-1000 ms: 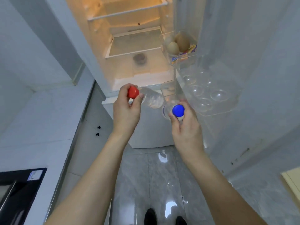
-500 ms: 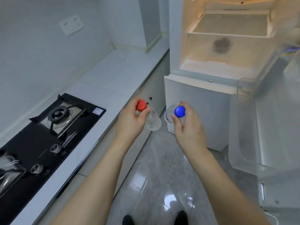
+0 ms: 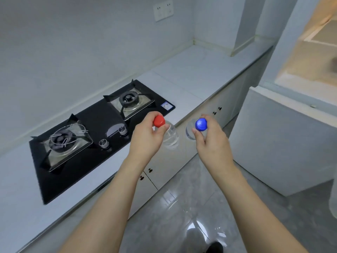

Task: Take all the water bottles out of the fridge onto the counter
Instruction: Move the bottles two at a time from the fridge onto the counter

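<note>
My left hand [image 3: 145, 137] grips the neck of a clear water bottle with a red cap [image 3: 171, 136], held just off the counter's front edge beside the stove. My right hand [image 3: 211, 141] grips a second clear water bottle with a blue cap [image 3: 190, 131]; most of its body is hidden behind my fingers. Both bottles hang in the air over the floor, close together. The white counter [image 3: 197, 75] stretches from the stove to the far corner. The open fridge [image 3: 310, 57] stands at the right with its lit interior showing.
A black gas stove [image 3: 94, 128] with two burners and two knobs fills the counter's left part. White cabinet doors [image 3: 164, 168] run below the counter. A wall socket [image 3: 163, 10] sits above. The fridge's lower white door [image 3: 280, 136] juts out at right. Grey glossy floor lies below.
My view has swung left from the fridge toward the counter and stove. Both hands carried their bottles away from the fridge and now hold them near the counter's edge.
</note>
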Tool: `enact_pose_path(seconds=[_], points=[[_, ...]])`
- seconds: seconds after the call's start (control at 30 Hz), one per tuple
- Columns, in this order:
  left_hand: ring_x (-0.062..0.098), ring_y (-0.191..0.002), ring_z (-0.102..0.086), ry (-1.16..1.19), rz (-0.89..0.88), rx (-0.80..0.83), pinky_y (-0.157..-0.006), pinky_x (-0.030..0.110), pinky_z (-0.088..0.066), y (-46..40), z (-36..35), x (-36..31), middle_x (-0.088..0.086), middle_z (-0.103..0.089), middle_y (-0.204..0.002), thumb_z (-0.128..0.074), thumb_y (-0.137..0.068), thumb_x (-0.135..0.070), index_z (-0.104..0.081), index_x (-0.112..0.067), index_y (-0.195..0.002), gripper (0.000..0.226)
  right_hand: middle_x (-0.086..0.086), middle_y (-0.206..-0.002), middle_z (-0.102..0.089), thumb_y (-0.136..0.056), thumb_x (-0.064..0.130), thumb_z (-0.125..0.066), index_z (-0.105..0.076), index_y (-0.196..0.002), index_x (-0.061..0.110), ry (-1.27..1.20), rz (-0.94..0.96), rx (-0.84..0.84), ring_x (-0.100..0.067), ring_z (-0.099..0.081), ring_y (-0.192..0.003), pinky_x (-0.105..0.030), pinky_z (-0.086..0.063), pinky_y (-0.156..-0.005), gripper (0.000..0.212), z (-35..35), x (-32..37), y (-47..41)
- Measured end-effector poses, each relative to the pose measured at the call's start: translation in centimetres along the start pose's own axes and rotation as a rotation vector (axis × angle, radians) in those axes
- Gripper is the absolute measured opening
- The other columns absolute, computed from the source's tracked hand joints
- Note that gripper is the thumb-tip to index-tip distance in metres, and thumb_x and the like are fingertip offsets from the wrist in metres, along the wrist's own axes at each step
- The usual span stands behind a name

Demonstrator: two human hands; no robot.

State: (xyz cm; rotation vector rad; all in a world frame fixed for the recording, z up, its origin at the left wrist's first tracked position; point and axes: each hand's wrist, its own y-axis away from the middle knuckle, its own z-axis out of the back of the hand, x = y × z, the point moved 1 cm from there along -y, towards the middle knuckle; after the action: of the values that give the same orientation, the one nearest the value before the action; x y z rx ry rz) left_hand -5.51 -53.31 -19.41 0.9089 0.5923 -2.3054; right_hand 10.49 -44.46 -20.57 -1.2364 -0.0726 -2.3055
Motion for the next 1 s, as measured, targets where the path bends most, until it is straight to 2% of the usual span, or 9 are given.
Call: enact_pose_path(seconds=[0.13,0.3,0.4,0.53,0.63,0.77,0.9,1.0], points=[[0.007,-0.081,-0.057,0.001,0.053,-0.049,-0.068,0.023,-0.044,1.4,4.4,3.2,-0.010,-0.062,-0.092,-0.065,-0.090,-0.033,-0.056,-0.031,-0.111,0.023,-0.003,-0.134,-0.055,-0.096,0.019,-0.055,-0.046,-0.137,0.012,0.010,0.045,0.074,-0.022,-0.052,-0.119,-0.026,-0.039,-0.093,0.043,-3.6,3.4,1.2],[0.009,-0.081,-0.057,-0.011,0.109,-0.087,-0.070,0.028,-0.045,3.1,9.1,7.0,-0.011,-0.061,-0.095,-0.065,-0.089,-0.036,-0.055,-0.032,-0.114,0.027,-0.005,-0.134,-0.055,-0.095,0.019,-0.056,-0.045,-0.138,0.013,0.013,0.103,0.131,-0.025,-0.053,-0.118,-0.036,-0.044,-0.094,0.044,-7.7,7.5,2.8],[0.010,-0.077,-0.058,-0.014,0.135,-0.120,-0.067,0.027,-0.045,4.3,12.3,9.7,-0.009,-0.062,-0.094,-0.065,-0.090,-0.036,-0.055,-0.032,-0.113,0.026,-0.003,-0.136,-0.054,-0.096,0.019,-0.055,-0.044,-0.139,0.014,0.002,0.142,0.175,-0.021,-0.052,-0.122,-0.034,-0.045,-0.099,0.045,-10.3,10.3,4.1],[0.008,-0.078,-0.057,-0.032,0.178,-0.158,-0.068,0.027,-0.048,6.0,15.9,12.2,-0.009,-0.061,-0.093,-0.065,-0.090,-0.037,-0.054,-0.034,-0.112,0.024,-0.001,-0.134,-0.055,-0.096,0.020,-0.056,-0.043,-0.140,0.015,-0.004,0.173,0.213,-0.018,-0.052,-0.120,-0.022,-0.039,-0.092,0.045,-13.1,13.2,5.7],[0.004,-0.084,-0.056,-0.030,0.204,-0.204,-0.071,0.021,-0.045,7.6,18.9,14.5,-0.013,-0.059,-0.097,-0.065,-0.090,-0.037,-0.052,-0.036,-0.110,0.024,0.000,-0.128,-0.057,-0.096,0.020,-0.057,-0.045,-0.137,0.015,-0.020,0.216,0.247,-0.018,-0.055,-0.116,-0.029,-0.046,-0.094,0.043,-15.7,15.6,7.3],[0.003,-0.083,-0.056,-0.008,0.252,-0.267,-0.070,0.018,-0.044,9.7,22.2,17.1,-0.017,-0.059,-0.093,-0.065,-0.090,-0.035,-0.055,-0.034,-0.113,0.025,0.000,-0.122,-0.059,-0.095,0.020,-0.058,-0.048,-0.130,0.016,-0.006,0.268,0.276,-0.019,-0.057,-0.110,-0.036,-0.050,-0.092,0.037,-18.5,18.4,9.3],[0.011,-0.084,-0.059,-0.009,0.302,-0.342,-0.076,0.028,-0.049,12.6,26.0,20.6,-0.011,-0.063,-0.096,-0.066,-0.089,-0.038,-0.056,-0.033,-0.116,0.029,-0.001,-0.120,-0.060,-0.095,0.019,-0.057,-0.049,-0.129,0.015,0.009,0.340,0.342,-0.019,-0.057,-0.109,-0.033,-0.048,-0.089,0.034,-22.0,21.9,12.1],[0.014,-0.087,-0.059,-0.020,0.339,-0.372,-0.078,0.032,-0.050,14.4,28.3,22.3,-0.007,-0.063,-0.099,-0.065,-0.089,-0.038,-0.056,-0.031,-0.118,0.031,0.000,-0.109,-0.060,-0.096,0.017,-0.055,-0.051,-0.123,0.013,0.000,0.397,0.392,-0.014,-0.055,-0.095,-0.026,-0.044,-0.080,0.027,-23.9,23.8,13.6]])
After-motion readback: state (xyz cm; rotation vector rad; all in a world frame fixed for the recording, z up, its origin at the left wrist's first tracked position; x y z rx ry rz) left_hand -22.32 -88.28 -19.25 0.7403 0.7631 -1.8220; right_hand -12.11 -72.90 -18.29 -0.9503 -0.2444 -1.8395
